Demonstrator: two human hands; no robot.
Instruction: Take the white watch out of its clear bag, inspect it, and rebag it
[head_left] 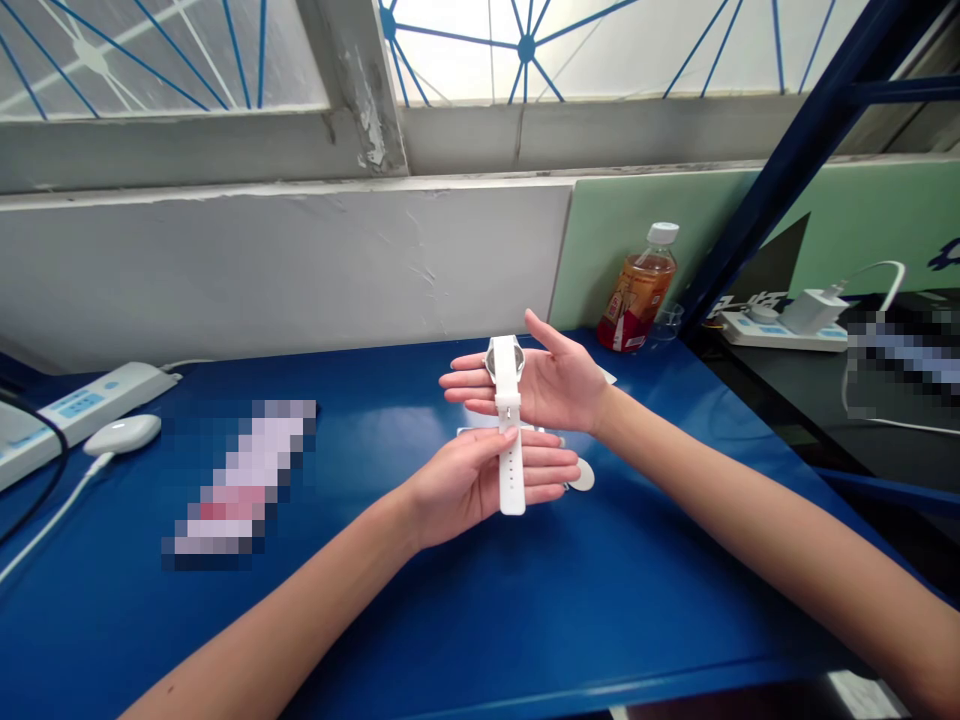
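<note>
A white wristwatch with a perforated strap is held up above the blue table, its strap hanging toward me. My left hand is palm up with its fingers stretched out, and its thumb presses the strap's lower part against them. Beyond it, my right hand lies open, palm up, thumb apart, with the watch's round case in front of its fingers. Whether the case touches those fingers I cannot tell. Under the hands, a pale round disc and a partly hidden white item lie on the table.
On the blue table, a blurred-out phone-like object lies left, near a white rounded device with a cable and a power strip. A drink bottle stands back right. A blue metal post slants up beside it.
</note>
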